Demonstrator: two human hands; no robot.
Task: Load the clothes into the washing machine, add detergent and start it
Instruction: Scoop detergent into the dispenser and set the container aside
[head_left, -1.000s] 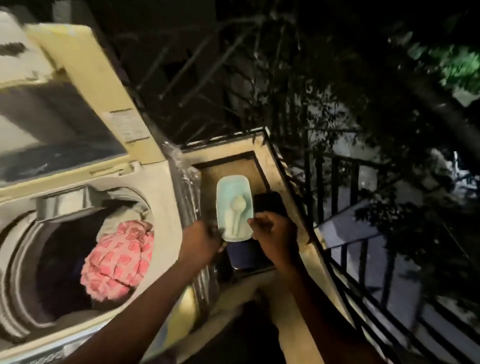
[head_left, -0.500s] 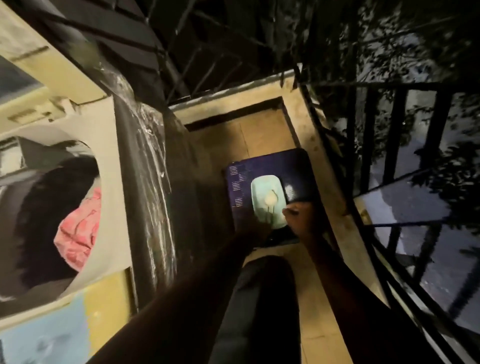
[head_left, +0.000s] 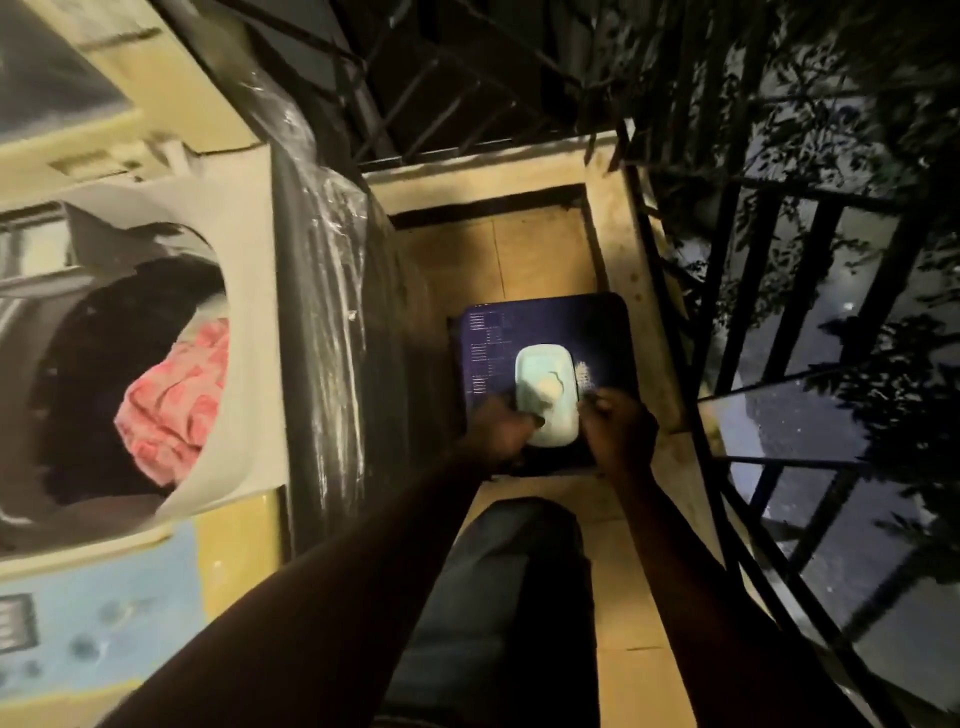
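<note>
While both forearms reach forward and down from the lower edge of the view, the hands meet close together at the near end of a pale mint-green oblong plastic tub (head_left: 540, 371). The left hand (head_left: 498, 434) curls round the tub's near left edge, thumb over the rim. The right hand (head_left: 621, 428) is bunched knuckles-up against the near right edge, and blur hides whether it actually grips. The tub lies flat on top of a dark navy rectangular box (head_left: 545, 327), its long axis running away from the person and its open face turned upward. A white scoop (head_left: 548, 387) lies inside it along the same line. The box sits on the tan tiled floor (head_left: 540, 249), between a cream top-loading washing machine (head_left: 249, 312) on the left and a black metal railing (head_left: 748, 291) on the right. The machine's lid stands open, and a pink patterned cloth (head_left: 176, 400) lies in the dark drum.
</note>
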